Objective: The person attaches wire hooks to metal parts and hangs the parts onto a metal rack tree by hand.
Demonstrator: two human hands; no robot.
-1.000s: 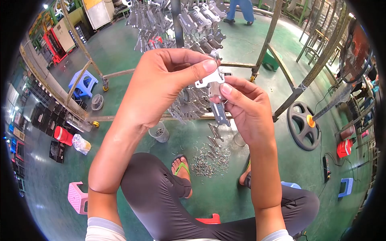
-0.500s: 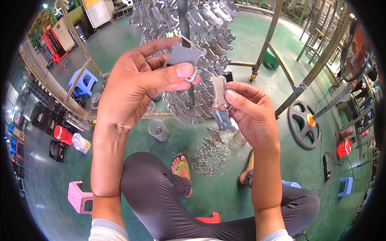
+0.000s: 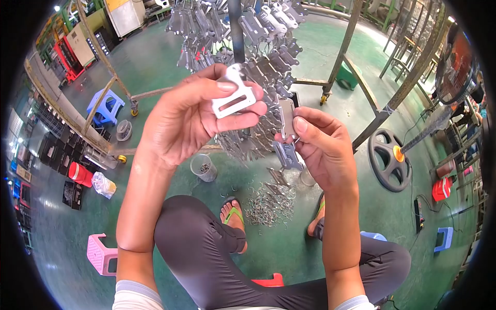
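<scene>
My left hand (image 3: 201, 108) grips a bright slotted metal plate (image 3: 235, 96) between thumb and fingers. To its right, my right hand (image 3: 323, 139) pinches a dull grey metal plate (image 3: 287, 118), below which another metal plate (image 3: 288, 155) hangs. The plates in my two hands are apart. Many similar metal plates (image 3: 268, 26) hang in strings around a dark vertical pole (image 3: 236, 31) behind my hands. Beneath, a heap of small metal hooks (image 3: 271, 204) lies on the green floor between my feet.
A clear cup (image 3: 204, 169) with small metal pieces stands on the floor. A wheeled metal frame (image 3: 361, 88) surrounds the hanging plates. Blue stool (image 3: 107, 106) and pink stool (image 3: 101, 253) are at the left; a fan base (image 3: 390, 160) is at the right.
The plate in my left hand first came away leftward from the one in my right hand, then turned to show its bright slotted face. My right hand has moved little and keeps its pinch.
</scene>
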